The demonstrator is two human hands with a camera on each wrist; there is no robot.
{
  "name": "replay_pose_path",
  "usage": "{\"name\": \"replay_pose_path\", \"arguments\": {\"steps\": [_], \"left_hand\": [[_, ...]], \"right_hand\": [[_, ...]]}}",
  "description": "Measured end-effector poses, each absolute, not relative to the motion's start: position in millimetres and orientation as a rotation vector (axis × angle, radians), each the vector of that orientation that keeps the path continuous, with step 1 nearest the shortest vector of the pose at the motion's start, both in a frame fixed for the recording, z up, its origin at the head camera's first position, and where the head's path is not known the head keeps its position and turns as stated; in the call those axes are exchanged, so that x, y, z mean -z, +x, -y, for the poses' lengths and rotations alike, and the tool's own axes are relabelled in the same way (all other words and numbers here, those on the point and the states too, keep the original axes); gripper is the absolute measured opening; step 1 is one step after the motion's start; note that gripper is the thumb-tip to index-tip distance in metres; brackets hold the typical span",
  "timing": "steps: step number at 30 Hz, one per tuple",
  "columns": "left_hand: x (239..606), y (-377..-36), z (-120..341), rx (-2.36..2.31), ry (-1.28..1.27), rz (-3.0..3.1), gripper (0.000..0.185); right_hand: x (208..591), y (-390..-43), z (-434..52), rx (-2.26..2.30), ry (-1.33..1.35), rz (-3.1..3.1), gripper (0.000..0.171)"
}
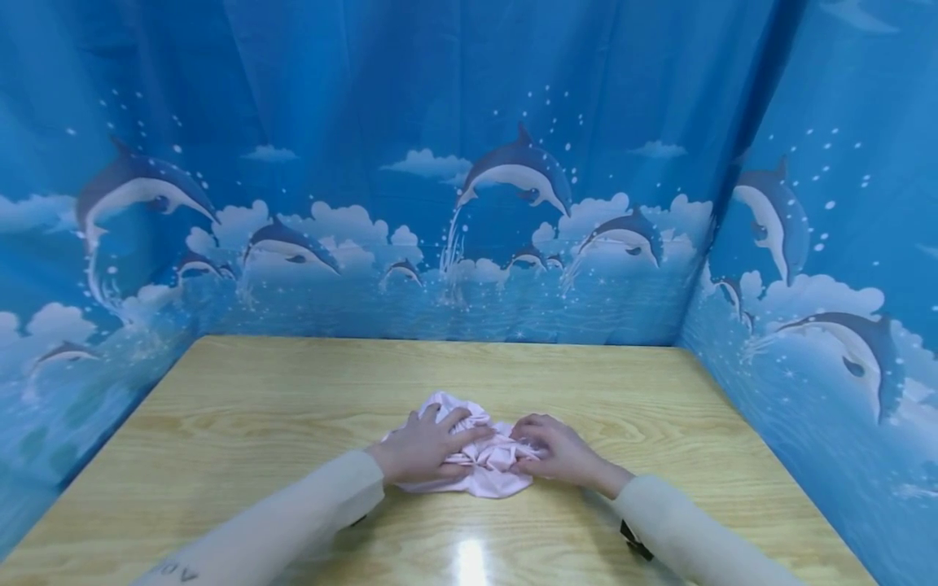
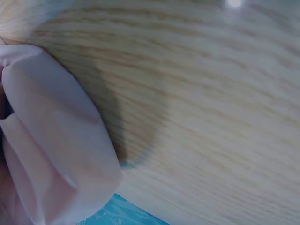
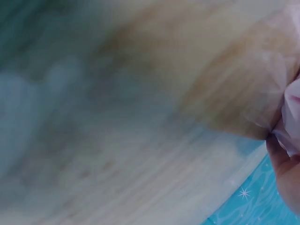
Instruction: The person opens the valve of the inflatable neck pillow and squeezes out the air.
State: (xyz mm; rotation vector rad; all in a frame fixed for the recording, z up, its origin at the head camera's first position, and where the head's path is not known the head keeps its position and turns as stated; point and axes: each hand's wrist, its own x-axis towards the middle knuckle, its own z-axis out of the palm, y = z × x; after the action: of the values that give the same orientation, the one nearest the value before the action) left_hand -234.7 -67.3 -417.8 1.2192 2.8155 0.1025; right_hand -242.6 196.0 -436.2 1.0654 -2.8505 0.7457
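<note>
A crumpled pale pink cloth (image 1: pixel 494 480) lies bunched on the wooden table in the head view, its middle gathered into many small folds. My left hand (image 1: pixel 428 446) rests on its left part, palm down with the fingers spread. At the right end, my right hand (image 1: pixel 563 452) holds the gathered folds between curled fingers and thumb. The left wrist view has a smooth flap of the cloth (image 2: pixel 61 131) at its left edge. In the right wrist view, part of the right hand (image 3: pixel 286 176) touches the cloth (image 3: pixel 293 108). What kind of cloth article it is, I cannot tell.
The light wooden table (image 1: pixel 293 382) reaches back to a blue curtain (image 1: pixel 352 98) printed with dolphins, clouds and water. The curtain also hangs along the left and right sides. A bright light reflection falls on the table near the front.
</note>
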Motion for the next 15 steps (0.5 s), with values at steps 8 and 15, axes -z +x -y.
{"name": "replay_pose_path", "arguments": {"steps": [8, 15], "left_hand": [[419.7, -235.8, 66.9, -0.106, 1.224, -2.829, 0.054], [423.0, -237.4, 66.1, -0.086, 1.226, -2.844, 0.053]], "right_hand": [[440.8, -244.0, -197.5, -0.727, 1.096, 2.819, 0.030], [441.4, -244.0, -198.6, -0.699, 1.140, 2.788, 0.027]]}}
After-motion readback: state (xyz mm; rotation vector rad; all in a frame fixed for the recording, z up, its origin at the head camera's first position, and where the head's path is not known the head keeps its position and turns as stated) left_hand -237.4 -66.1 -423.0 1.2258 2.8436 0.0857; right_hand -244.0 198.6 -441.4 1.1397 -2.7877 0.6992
